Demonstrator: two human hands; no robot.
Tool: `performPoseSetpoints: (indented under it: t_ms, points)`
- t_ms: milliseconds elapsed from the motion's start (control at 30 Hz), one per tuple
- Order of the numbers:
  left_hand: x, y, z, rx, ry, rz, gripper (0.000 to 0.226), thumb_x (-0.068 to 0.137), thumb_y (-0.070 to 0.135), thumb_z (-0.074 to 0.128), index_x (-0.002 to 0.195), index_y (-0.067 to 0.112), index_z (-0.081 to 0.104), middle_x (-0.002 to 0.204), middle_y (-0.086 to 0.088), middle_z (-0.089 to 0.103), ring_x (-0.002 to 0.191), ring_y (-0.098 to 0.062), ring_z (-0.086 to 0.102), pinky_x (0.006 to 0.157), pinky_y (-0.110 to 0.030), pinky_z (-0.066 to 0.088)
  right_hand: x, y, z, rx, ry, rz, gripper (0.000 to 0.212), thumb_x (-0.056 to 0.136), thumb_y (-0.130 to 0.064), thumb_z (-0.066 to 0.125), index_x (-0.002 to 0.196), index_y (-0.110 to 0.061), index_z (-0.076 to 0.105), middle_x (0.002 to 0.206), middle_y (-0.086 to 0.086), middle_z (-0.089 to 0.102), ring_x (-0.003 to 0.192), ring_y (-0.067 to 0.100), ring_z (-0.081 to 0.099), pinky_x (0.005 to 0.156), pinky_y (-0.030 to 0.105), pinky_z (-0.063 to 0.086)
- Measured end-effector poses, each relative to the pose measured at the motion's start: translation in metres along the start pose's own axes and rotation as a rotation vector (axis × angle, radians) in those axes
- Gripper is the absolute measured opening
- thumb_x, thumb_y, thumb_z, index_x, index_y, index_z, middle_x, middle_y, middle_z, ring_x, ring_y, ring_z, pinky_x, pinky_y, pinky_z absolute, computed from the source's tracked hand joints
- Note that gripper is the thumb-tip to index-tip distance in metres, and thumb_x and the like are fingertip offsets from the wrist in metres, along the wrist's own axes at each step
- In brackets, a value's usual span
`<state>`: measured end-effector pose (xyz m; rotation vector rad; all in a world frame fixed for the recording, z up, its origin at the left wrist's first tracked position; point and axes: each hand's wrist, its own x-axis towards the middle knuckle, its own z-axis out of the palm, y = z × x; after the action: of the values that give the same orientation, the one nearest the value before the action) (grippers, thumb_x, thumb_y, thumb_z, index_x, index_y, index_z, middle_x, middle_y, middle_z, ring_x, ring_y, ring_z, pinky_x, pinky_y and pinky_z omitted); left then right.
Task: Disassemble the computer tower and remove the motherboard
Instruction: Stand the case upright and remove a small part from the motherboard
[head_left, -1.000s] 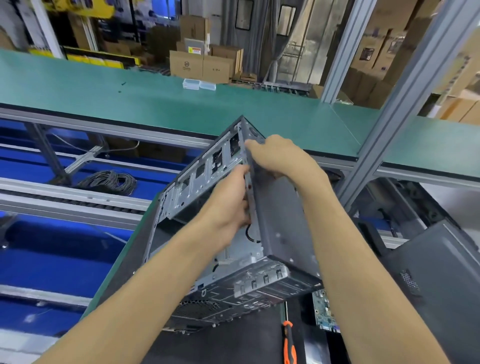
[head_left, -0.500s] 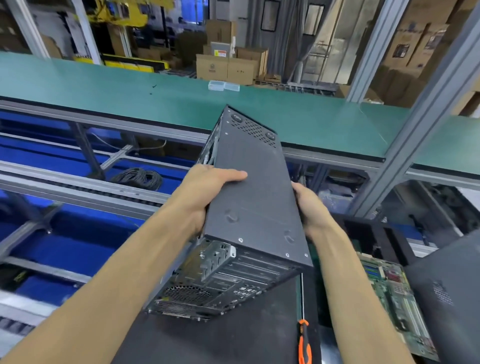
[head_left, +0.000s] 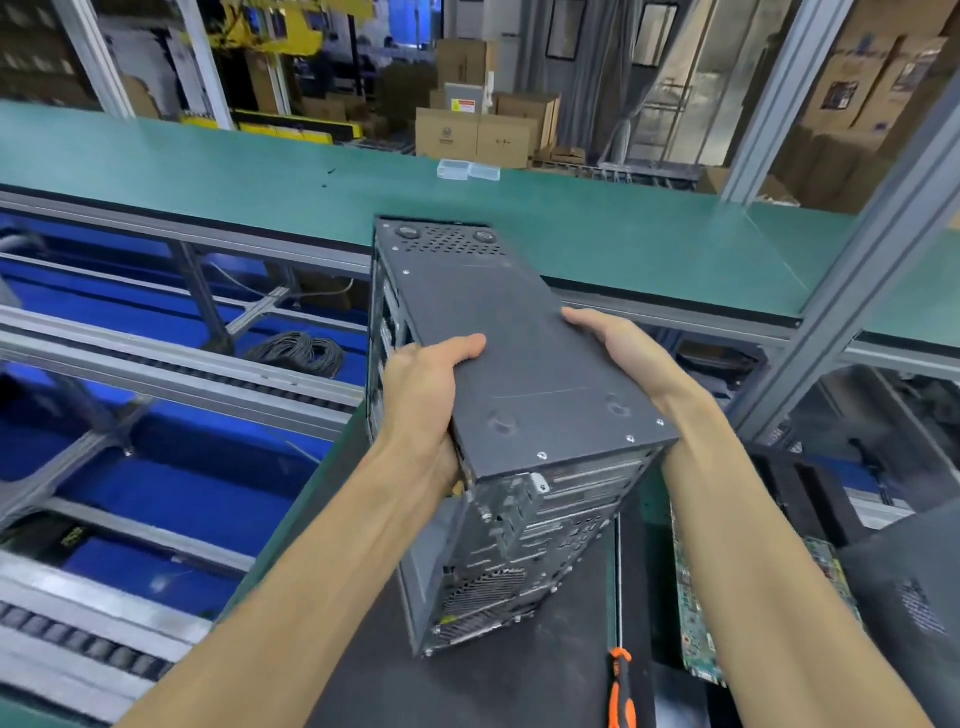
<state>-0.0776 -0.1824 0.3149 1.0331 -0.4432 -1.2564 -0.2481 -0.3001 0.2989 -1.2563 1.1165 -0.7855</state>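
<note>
I held the dark grey metal computer tower case (head_left: 498, 395) between both hands, standing on end on the black mat (head_left: 467, 686) that covered my work surface, its perforated rear panel facing me. My left hand (head_left: 426, 395) gripped the left edge, thumb hooked over the top panel and the fingers hidden down the side. My right hand (head_left: 618, 348) pressed against the right edge, thumb along the top, its fingers out of sight behind the case. Clamping it from both sides kept the tall shell from tipping, I judged. The green motherboard (head_left: 691, 613) already lay flat on the surface to the right of the case, partly under a dark grey side panel (head_left: 904, 603). An orange-handled screwdriver (head_left: 621, 691) lay just beside the case, near my right forearm.
</note>
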Motion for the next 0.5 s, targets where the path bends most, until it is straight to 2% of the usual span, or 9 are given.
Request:
performPoseSetpoints:
  t_ms: [67,200,267,333,433,467,500]
  points:
    - [-0.002,-0.005,-0.002,-0.049,0.030,0.014,0.028,0.084,0.004,0.067,0.111,0.003,0.066,0.097,-0.014,0.076,0.080,-0.029,0.074,0.068,-0.050,0.061,0.004,-0.006,0.000,0.028,-0.039,0.002,0.028,0.098,-0.036,0.059,0.088,-0.025,0.083,0.099,-0.001,0.078,0.076,0.013,0.074,0.065,0.021,0.059]
    - [-0.010,-0.018,-0.011,-0.086,0.035,0.040,0.026,0.085,0.005,0.068,0.110,0.009,0.062,0.094,-0.007,0.077,0.081,-0.026,0.075,0.066,-0.043,0.062,-0.002,-0.004,0.000,0.122,-0.204,0.035,0.028,0.102,-0.030,0.051,0.116,-0.030,0.076,0.120,-0.002,0.073,0.096,0.016,0.072,0.085,0.028,0.057]
    - [-0.013,-0.022,-0.014,-0.089,0.028,0.046,0.028,0.085,0.005,0.068,0.112,0.009,0.061,0.096,-0.007,0.076,0.085,-0.026,0.075,0.071,-0.045,0.062,-0.007,-0.002,0.001,0.128,-0.258,0.040,0.034,0.103,-0.027,0.048,0.132,-0.029,0.066,0.129,-0.002,0.069,0.111,0.020,0.068,0.098,0.035,0.052]
    - [-0.014,-0.023,-0.019,-0.080,0.025,0.053,0.032,0.086,0.006,0.068,0.117,0.007,0.061,0.101,-0.009,0.076,0.089,-0.028,0.074,0.076,-0.047,0.061,-0.009,0.000,0.003,0.075,-0.210,0.023,0.036,0.103,-0.029,0.049,0.137,-0.029,0.062,0.131,-0.003,0.068,0.118,0.022,0.065,0.104,0.039,0.050]
    - [-0.015,-0.023,-0.027,-0.042,-0.001,0.065,0.032,0.087,0.010,0.068,0.118,0.008,0.061,0.102,-0.008,0.076,0.089,-0.026,0.074,0.070,-0.042,0.062,-0.012,0.004,0.010,0.003,-0.124,-0.005,0.030,0.100,-0.036,0.055,0.126,-0.035,0.069,0.122,-0.006,0.072,0.107,0.018,0.071,0.087,0.030,0.058]
    - [-0.015,-0.023,-0.030,-0.024,-0.013,0.068,0.032,0.087,0.012,0.068,0.118,0.009,0.060,0.101,-0.007,0.076,0.087,-0.025,0.074,0.066,-0.039,0.061,-0.012,0.007,0.010,0.012,-0.084,-0.012,0.029,0.099,-0.038,0.056,0.123,-0.036,0.071,0.121,-0.006,0.073,0.106,0.017,0.071,0.090,0.030,0.057]
    - [-0.015,-0.023,-0.032,-0.006,-0.022,0.067,0.032,0.088,0.014,0.069,0.118,0.010,0.060,0.101,-0.006,0.076,0.085,-0.024,0.074,0.062,-0.036,0.060,-0.011,0.010,0.009,0.044,-0.052,-0.024,0.030,0.098,-0.039,0.056,0.123,-0.034,0.072,0.123,-0.006,0.072,0.110,0.018,0.070,0.099,0.033,0.053]
